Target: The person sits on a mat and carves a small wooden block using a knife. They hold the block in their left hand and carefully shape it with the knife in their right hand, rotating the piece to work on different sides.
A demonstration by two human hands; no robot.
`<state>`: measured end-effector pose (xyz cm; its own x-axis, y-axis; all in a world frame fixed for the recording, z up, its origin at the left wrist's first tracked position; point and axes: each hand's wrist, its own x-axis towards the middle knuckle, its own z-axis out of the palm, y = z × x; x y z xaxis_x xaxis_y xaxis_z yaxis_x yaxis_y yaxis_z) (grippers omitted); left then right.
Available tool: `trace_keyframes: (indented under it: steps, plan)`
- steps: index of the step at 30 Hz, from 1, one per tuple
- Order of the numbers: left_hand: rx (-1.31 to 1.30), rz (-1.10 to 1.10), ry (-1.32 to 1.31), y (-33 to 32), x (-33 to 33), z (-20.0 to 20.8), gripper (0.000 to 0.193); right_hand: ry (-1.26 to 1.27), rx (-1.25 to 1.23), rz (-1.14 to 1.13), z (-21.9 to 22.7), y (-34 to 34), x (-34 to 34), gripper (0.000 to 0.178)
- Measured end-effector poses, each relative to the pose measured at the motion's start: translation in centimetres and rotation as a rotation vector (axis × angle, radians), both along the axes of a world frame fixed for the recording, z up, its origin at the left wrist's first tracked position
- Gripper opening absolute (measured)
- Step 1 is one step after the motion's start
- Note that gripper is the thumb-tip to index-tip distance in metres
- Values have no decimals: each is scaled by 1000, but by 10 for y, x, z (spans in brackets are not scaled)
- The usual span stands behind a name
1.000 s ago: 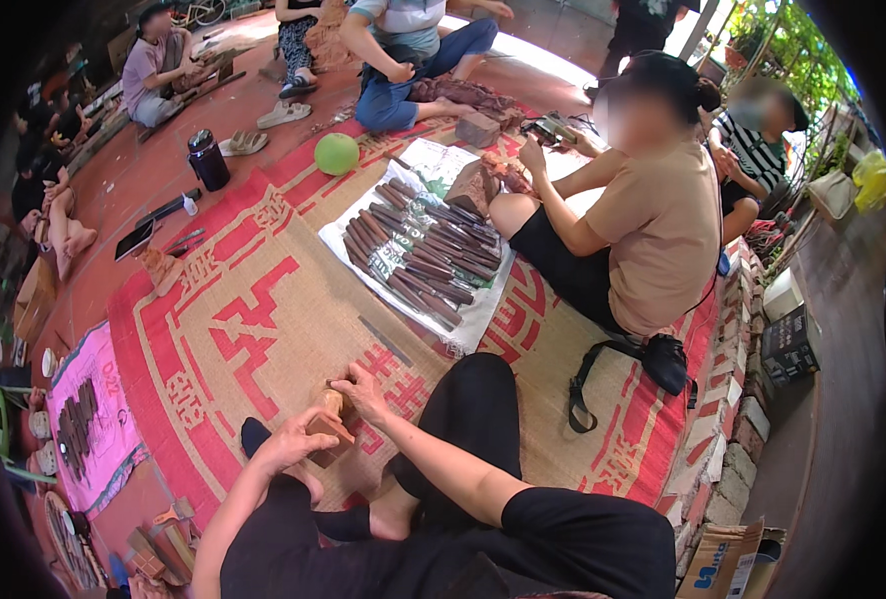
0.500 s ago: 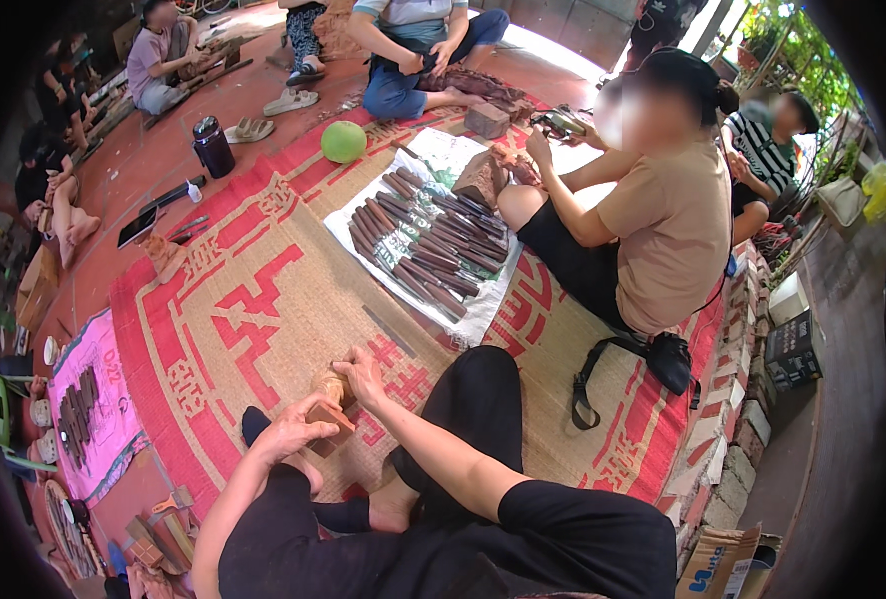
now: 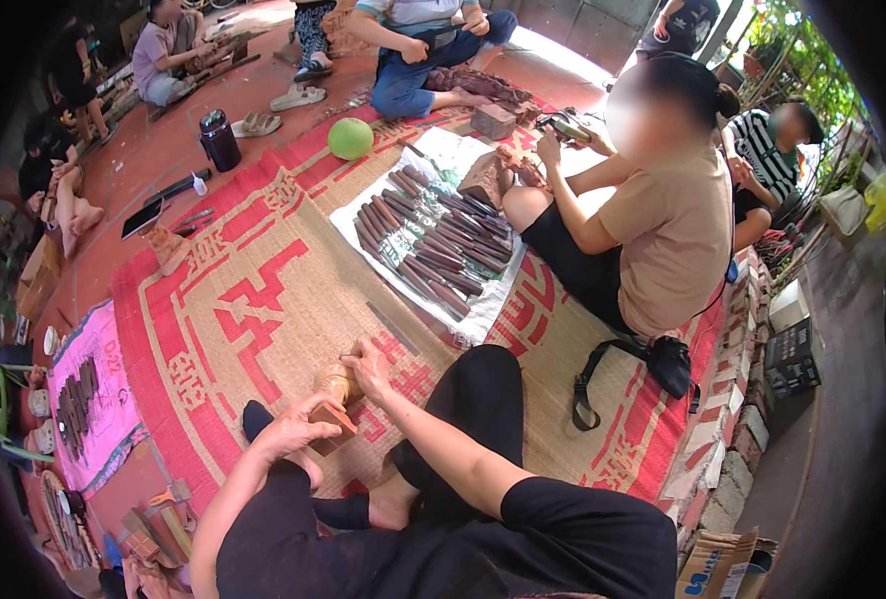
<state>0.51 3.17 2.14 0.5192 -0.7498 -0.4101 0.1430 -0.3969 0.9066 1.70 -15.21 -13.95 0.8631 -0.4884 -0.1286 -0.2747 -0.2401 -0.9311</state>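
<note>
In front of my crossed legs, I hold a wood carving with a pale, rounded upper part (image 3: pixel 337 381) and a reddish-brown square block base (image 3: pixel 336 420). My left hand (image 3: pixel 301 427) grips it by the base, thumb along the near side. My right hand (image 3: pixel 369 369) is closed against the far right side of the pale part, fingers bent. Whether a small thing sits under those fingertips is hidden. Below the carving is a red and tan woven mat (image 3: pixel 253 374), with my bare foot (image 3: pixel 393 502) close by.
Several dark-handled carving tools (image 3: pixel 433 240) lie on a white sheet (image 3: pixel 351 212) ahead. A co-worker (image 3: pixel 653 215) sits at the right, holding a piece of work. A green ball-shaped fruit (image 3: pixel 350 139), dark flask (image 3: pixel 219 141), black bag (image 3: pixel 669 365) and pink cloth (image 3: pixel 113 439) lie around.
My right hand has shifted slightly along the carving's far side, with its fingers a little higher. My left hand keeps its grip on the base. The view has tilted slightly.
</note>
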Motion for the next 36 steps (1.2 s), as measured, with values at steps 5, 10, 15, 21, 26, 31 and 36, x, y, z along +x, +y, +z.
trace_keyframes:
  steps: [5, 10, 15, 21, 26, 31, 36]
  plan:
    - [-22, 30, 67, 2, -1, -2, 31, 6, 296, 25, -15, -16, 2, 16]
    - [40, 68, 100, -2, 1, 5, 31, -70, 411, 194, 0, -3, -15, 16]
    - [-9, 51, 106, 1, 2, -6, 32, -11, 196, 50, 3, 7, -6, 25]
    - [31, 39, 3, 7, 0, 1, 33, -19, 424, -49, 2, -1, -6, 19]
    - [-24, 150, 119, 2, 2, 1, 30, -112, 485, 99, -2, 3, -16, 16]
    - [3, 64, 2, -1, -2, 3, 31, 15, 155, 13, 3, -3, -7, 17]
    - [41, 73, 58, 0, -2, 7, 32, -54, 465, -60, -8, -5, -8, 19]
